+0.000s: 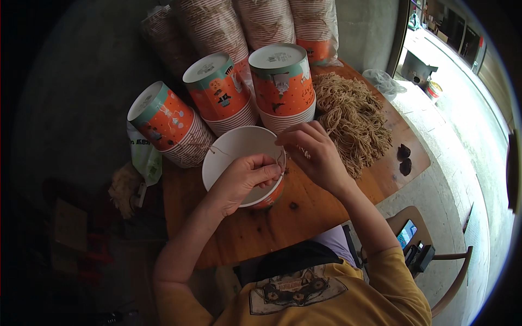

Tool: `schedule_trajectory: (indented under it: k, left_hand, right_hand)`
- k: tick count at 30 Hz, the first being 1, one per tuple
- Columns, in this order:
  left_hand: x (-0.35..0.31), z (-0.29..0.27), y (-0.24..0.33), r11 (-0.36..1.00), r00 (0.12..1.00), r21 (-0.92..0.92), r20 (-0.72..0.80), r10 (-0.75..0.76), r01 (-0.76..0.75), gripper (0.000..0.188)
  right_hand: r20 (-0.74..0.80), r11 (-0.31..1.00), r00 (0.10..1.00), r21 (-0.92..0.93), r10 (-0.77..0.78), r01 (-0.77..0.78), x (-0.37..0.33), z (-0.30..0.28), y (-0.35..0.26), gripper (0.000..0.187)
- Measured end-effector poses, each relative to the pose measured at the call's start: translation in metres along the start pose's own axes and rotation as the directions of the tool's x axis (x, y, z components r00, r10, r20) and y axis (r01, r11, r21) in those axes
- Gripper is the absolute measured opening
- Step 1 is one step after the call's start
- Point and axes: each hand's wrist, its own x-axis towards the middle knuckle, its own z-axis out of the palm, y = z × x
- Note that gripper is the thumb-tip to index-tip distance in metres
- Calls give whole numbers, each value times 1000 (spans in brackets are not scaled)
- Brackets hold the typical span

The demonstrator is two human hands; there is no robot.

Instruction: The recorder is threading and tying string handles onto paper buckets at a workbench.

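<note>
An open paper bucket [228, 142], white inside and orange outside, stands at the table's near edge, its mouth tilted toward me. A thin tan cord [224, 151] passes through its left wall and crosses the opening. At the right rim my left hand [251, 176] is closed, thumb and forefinger pinching the cord. Just beyond it, my right hand [311, 146] has its fingers curled and its fingertips together at the rim, where a bit of the cord runs up to them. What lies deeper in the right hand is hidden.
Three upside-down stacks of orange buckets [283, 89] stand behind the bucket. Plastic-wrapped stacks [212, 27] rise at the back. A heap of tan cords [353, 119] lies on the wooden table [228, 239], right of my hands. Dark sunglasses [404, 159] are farther right; a phone [406, 233] rests on a chair.
</note>
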Motion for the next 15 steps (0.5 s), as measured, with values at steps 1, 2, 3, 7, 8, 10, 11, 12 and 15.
schedule_trajectory:
  k: [1, 2, 3, 7, 8, 10, 11, 12, 15]
  left_hand:
    - [1, 0, -1, 1000, 1000, -3, 0, -1, 1, 17]
    - [1, 1, -1, 1000, 1000, -2, -10, 5, -5, 17]
    - [1, 2, -1, 1000, 1000, 0, -20, 11, -11, 17]
    - [2, 2, -1, 1000, 999, 10, -25, 22, -21, 17]
    - [2, 3, -1, 1000, 999, 14, -34, 15, -15, 18]
    - [3, 3, 0, 1000, 999, 14, -37, 9, -8, 17]
    - [3, 3, 0, 1000, 999, 13, -39, 7, -7, 17]
    - [3, 3, 0, 1000, 999, 16, -41, 10, -9, 17]
    - [3, 3, 0, 1000, 999, 20, -42, 11, -10, 16]
  right_hand:
    - [-82, 997, 997, -71, -17, 11, -3, -2, -4, 19]
    - [-57, 998, 998, -59, -38, 34, -7, -7, -6, 26]
    - [-44, 994, 995, -76, -86, 82, -11, -7, -7, 28]
    - [1, 975, 988, -156, -157, 155, -18, -4, -12, 32]
    - [15, 969, 985, -180, -172, 172, -19, -4, -12, 32]
    - [14, 958, 982, -216, -188, 187, -19, -5, -11, 28]
    - [12, 962, 987, -224, -157, 156, -19, -5, -13, 27]
    - [9, 964, 992, -233, -127, 125, -19, -4, -14, 26]
    - [-14, 977, 996, -195, -91, 87, -21, -4, -19, 25]
